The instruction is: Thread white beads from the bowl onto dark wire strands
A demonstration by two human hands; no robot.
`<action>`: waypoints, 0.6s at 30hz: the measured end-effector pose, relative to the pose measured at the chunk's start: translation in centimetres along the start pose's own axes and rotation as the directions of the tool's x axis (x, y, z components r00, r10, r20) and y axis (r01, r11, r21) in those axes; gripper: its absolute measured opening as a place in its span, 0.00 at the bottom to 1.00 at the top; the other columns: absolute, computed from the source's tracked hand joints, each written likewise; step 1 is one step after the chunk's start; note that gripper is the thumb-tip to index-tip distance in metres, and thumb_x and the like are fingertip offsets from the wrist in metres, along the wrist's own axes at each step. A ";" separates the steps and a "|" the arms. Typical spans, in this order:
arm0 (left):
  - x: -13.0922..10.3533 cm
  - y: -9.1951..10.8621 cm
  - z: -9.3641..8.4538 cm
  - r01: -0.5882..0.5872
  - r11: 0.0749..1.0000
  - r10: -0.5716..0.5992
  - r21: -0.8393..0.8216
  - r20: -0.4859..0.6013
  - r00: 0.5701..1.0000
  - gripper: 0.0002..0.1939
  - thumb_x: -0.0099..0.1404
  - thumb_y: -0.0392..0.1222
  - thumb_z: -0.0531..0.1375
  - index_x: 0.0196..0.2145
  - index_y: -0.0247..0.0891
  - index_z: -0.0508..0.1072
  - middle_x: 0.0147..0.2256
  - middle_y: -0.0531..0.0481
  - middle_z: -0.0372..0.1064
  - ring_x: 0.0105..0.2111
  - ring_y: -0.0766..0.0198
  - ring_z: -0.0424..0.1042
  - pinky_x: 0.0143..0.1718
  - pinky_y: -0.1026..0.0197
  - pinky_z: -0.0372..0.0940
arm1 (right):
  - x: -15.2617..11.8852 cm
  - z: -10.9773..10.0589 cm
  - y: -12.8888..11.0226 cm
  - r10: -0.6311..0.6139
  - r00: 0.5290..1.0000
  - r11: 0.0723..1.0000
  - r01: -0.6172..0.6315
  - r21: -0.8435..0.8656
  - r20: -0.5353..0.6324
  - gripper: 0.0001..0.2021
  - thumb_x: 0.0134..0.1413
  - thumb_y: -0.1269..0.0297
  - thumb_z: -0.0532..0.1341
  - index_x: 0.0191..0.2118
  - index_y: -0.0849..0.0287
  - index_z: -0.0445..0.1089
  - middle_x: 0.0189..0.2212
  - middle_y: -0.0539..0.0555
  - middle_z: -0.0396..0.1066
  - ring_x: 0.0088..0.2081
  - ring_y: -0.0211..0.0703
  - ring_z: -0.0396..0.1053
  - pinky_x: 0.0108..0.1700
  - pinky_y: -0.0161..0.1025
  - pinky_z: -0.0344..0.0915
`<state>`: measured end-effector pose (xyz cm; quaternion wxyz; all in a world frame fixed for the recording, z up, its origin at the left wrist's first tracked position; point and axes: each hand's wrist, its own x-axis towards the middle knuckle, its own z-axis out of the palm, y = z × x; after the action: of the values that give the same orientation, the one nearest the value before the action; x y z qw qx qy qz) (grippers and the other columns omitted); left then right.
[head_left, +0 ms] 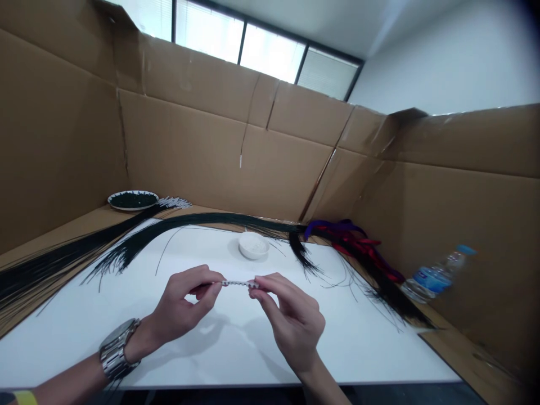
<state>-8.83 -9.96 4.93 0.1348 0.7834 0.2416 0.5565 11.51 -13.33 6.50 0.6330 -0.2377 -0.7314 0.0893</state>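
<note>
My left hand [189, 301] and my right hand [291, 318] hold a short thin strip [237, 283] between them, level above the white board. It is whitish with dark marks along its length and looks like a row of small beads, though I cannot make out its exact kind. The left thumb and fingers pinch its left end; the right thumb and index finger pinch the right end. Beyond the hands sits a small white bowl [253, 246] with white contents. Long dark strands [219, 218] lie in a curved bundle behind the bowl.
The white board [189, 360] lies within tall cardboard walls [202, 152]. A plate [110, 201] of dark green material and several white-tipped pieces [175, 202] sit at back left. More black strands [54, 253] run leftward. Red and purple ribbons [358, 242] and a water bottle [434, 278] are right.
</note>
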 end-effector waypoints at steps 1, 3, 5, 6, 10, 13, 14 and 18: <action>0.0 0.0 0.0 0.003 1.000 -0.003 -0.001 0.002 1.000 0.07 0.68 0.30 0.57 0.36 0.37 0.74 0.25 0.53 0.69 0.22 0.71 0.62 0.23 0.69 0.58 | 0.0 -0.2 0.0 0.013 1.000 1.000 -0.013 0.003 0.017 0.27 0.53 0.84 0.64 0.55 0.50 0.73 0.38 0.54 0.78 0.35 0.43 0.74 0.35 0.43 0.73; 0.0 0.0 -0.1 0.007 1.000 -0.007 -0.004 0.006 1.000 0.07 0.68 0.30 0.57 0.37 0.37 0.74 0.25 0.53 0.69 0.22 0.71 0.62 0.23 0.69 0.58 | 0.0 -0.4 -0.2 0.040 0.998 0.999 -0.040 0.009 0.049 0.28 0.53 0.83 0.66 0.57 0.49 0.71 0.39 0.54 0.78 0.35 0.43 0.73 0.36 0.43 0.74; 0.0 0.0 -0.1 0.005 1.000 -0.004 -0.008 0.012 1.000 0.07 0.68 0.30 0.57 0.37 0.37 0.74 0.25 0.53 0.69 0.22 0.71 0.61 0.23 0.69 0.58 | 0.0 -0.6 -0.3 0.046 0.997 0.999 -0.047 0.007 0.068 0.27 0.53 0.82 0.66 0.56 0.50 0.72 0.39 0.54 0.78 0.35 0.43 0.73 0.37 0.43 0.74; 0.0 0.0 -0.1 -0.002 1.000 0.003 -0.009 0.014 1.000 0.07 0.68 0.30 0.57 0.37 0.37 0.74 0.25 0.53 0.68 0.22 0.72 0.61 0.23 0.69 0.58 | 0.1 -0.6 -0.4 0.042 0.996 0.999 -0.042 -0.001 0.074 0.26 0.54 0.82 0.66 0.55 0.50 0.72 0.39 0.54 0.78 0.35 0.43 0.73 0.37 0.43 0.74; -0.4 0.1 -0.1 0.018 1.000 -0.018 -0.020 0.034 0.999 0.07 0.69 0.32 0.56 0.37 0.37 0.75 0.25 0.53 0.68 0.21 0.71 0.60 0.23 0.69 0.58 | 0.9 -0.6 -0.6 0.028 0.991 0.999 -0.022 -0.044 0.129 0.18 0.55 0.80 0.65 0.48 0.53 0.76 0.34 0.53 0.78 0.34 0.43 0.74 0.35 0.41 0.73; -0.5 0.3 -0.3 0.182 0.983 -0.178 -0.026 0.112 0.978 0.10 0.70 0.39 0.56 0.35 0.37 0.76 0.27 0.51 0.72 0.22 0.70 0.63 0.23 0.69 0.58 | 2.7 -1.2 -0.4 0.090 0.972 0.995 -0.078 -0.064 0.218 0.08 0.58 0.74 0.65 0.41 0.55 0.78 0.31 0.53 0.78 0.31 0.42 0.75 0.32 0.40 0.73; -0.3 0.4 -0.6 0.248 0.968 -0.244 -0.016 0.142 0.959 0.11 0.71 0.41 0.56 0.35 0.37 0.77 0.28 0.50 0.72 0.23 0.69 0.63 0.23 0.68 0.58 | 3.7 -1.6 -0.2 0.132 0.960 0.991 -0.118 -0.069 0.245 0.05 0.58 0.71 0.65 0.39 0.56 0.78 0.30 0.53 0.78 0.30 0.42 0.75 0.32 0.40 0.73; 1.0 1.1 -3.4 0.425 0.903 -0.429 0.070 0.217 0.877 0.16 0.71 0.49 0.56 0.34 0.39 0.79 0.24 0.52 0.70 0.20 0.69 0.61 0.20 0.68 0.56 | 9.3 -3.2 1.9 0.334 0.872 0.936 -0.352 -0.016 0.357 0.07 0.57 0.61 0.67 0.34 0.60 0.78 0.28 0.54 0.78 0.26 0.40 0.74 0.28 0.38 0.73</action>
<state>-11.47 -10.61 7.43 0.2730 0.7706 0.3969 0.4174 14.26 -7.91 14.49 0.4707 -0.3279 -0.7770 0.2592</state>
